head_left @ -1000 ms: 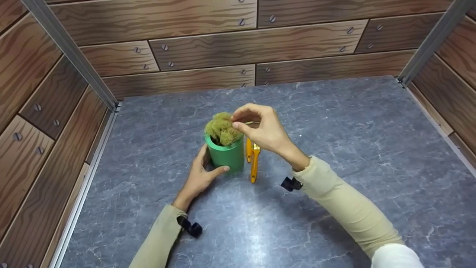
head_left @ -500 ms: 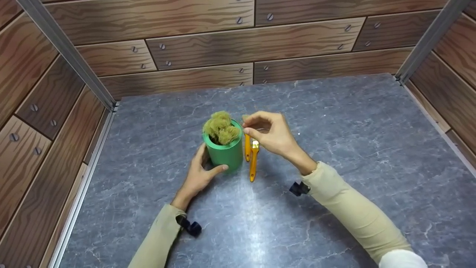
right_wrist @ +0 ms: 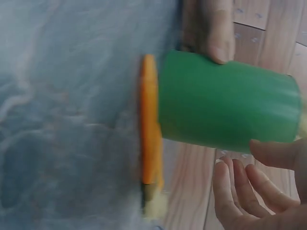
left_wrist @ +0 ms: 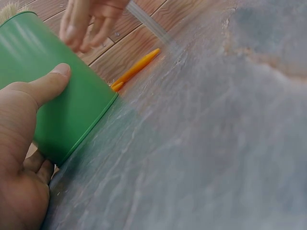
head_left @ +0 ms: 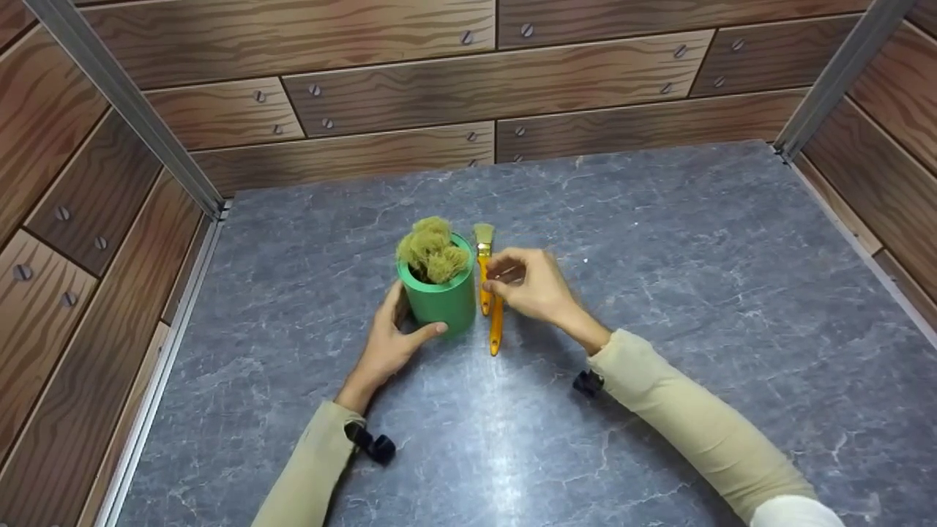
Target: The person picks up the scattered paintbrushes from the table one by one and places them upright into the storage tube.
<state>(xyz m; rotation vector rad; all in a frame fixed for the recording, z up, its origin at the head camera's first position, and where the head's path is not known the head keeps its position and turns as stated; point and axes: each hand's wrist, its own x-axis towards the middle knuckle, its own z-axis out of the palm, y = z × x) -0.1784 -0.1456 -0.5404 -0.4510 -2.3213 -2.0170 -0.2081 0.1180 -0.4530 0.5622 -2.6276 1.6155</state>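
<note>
My left hand [head_left: 388,342] holds a green cylindrical pot [head_left: 443,306] from its left side, thumb along the front and fingers behind, as the left wrist view shows too. Fuzzy yellow-green moss [head_left: 435,249] bulges from the pot's top. Just right of the pot, two orange-handled paintbrushes lie on the table. The farther paintbrush [head_left: 484,236] shows pale bristles; the nearer paintbrush [head_left: 495,333] has its head hidden under my right hand [head_left: 540,287]. That hand hovers over the handles, fingers loosely bent with nothing between them in the right wrist view.
The grey marbled tabletop [head_left: 659,241] spreads around the pot. Wood-patterned walls [head_left: 410,95] with metal corner rails [head_left: 132,110] enclose its back and sides. Black wrist cameras [head_left: 372,443] sit on both cuffs.
My right hand has drawn back from the moss, moving right and then down over the paintbrushes, uncovering the farther one's bristles. The left hand and pot have stayed put.
</note>
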